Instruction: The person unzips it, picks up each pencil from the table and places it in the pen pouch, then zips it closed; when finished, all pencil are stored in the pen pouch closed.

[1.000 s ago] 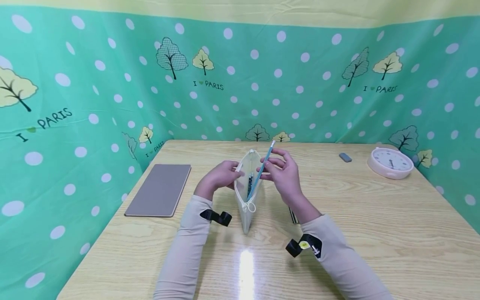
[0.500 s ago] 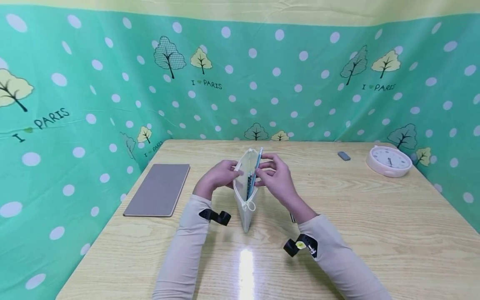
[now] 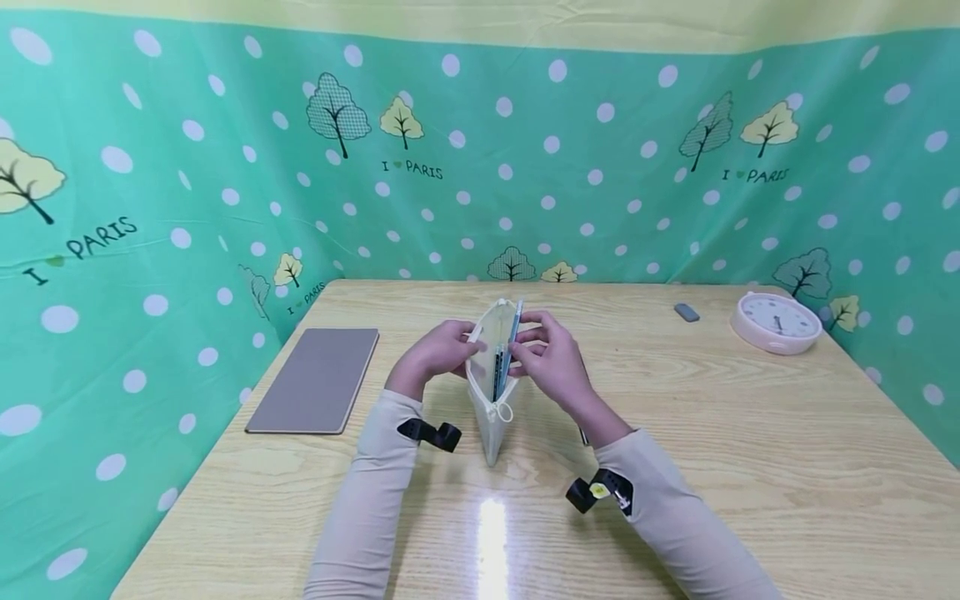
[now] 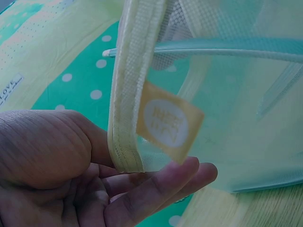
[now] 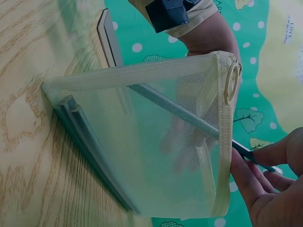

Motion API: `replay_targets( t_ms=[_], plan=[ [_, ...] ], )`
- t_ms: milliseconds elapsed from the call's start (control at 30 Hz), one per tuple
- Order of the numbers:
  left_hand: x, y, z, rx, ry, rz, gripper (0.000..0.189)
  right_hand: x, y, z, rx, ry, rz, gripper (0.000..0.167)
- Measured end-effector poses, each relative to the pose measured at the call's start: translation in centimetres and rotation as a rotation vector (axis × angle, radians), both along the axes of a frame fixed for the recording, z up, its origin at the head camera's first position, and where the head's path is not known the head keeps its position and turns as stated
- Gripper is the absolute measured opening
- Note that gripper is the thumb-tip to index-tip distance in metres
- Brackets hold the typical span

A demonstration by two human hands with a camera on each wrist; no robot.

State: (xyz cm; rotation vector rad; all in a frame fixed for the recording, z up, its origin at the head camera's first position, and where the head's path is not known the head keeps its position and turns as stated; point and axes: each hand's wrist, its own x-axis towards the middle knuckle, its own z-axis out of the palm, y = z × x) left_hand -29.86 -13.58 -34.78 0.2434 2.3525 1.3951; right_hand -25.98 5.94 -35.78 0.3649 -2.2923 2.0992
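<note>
A cream mesh zip pouch stands upright on the table, its mouth spread. My left hand pinches the rim on the left side; in the left wrist view its thumb is behind the zip edge, by a small orange tag. With thumb and fingers, my right hand pinches a blue pencil near its white-tipped end. Most of that pencil slants inside the pouch, seen through the mesh in the right wrist view. Dark patterned pencils lie at the pouch's bottom.
A grey notebook lies at the left. Toward the back right are a blue-grey eraser and a round pink clock. A dark thing, mostly hidden, lies under my right wrist. A green dotted curtain surrounds the table.
The blue pencil has gone down deeper into the pouch and stands closer to its right side. My right hand has moved left and slightly down with it. The left hand keeps its grip.
</note>
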Motion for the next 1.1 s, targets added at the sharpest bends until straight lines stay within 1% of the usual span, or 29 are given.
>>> replay_targets(
  t_ms=[233,467,667,833,1000,1100],
  plan=[
    [0.1,0.0,-0.1,0.0,0.003,0.0,0.046,0.0,0.1,0.0,0.041,-0.03,0.004,0.043],
    [-0.1,0.0,-0.2,-0.002,0.007,-0.004,0.046,0.1,0.1,0.1,0.047,-0.053,0.014,0.042],
    [-0.1,0.0,-0.3,0.004,0.006,-0.003,0.046,0.1,0.1,0.1,0.054,-0.042,0.019,0.042],
    [-0.1,0.1,-0.2,-0.009,0.02,-0.004,0.044,0.1,0.1,0.1,0.069,-0.029,0.019,0.039],
    [-0.1,0.0,-0.2,-0.025,0.024,-0.005,0.043,-0.1,0.5,0.3,0.044,-0.009,0.026,0.033],
    [-0.1,0.0,-0.2,-0.025,0.017,0.004,0.044,-0.4,1.1,0.7,0.035,-0.006,0.015,0.032]
  ],
)
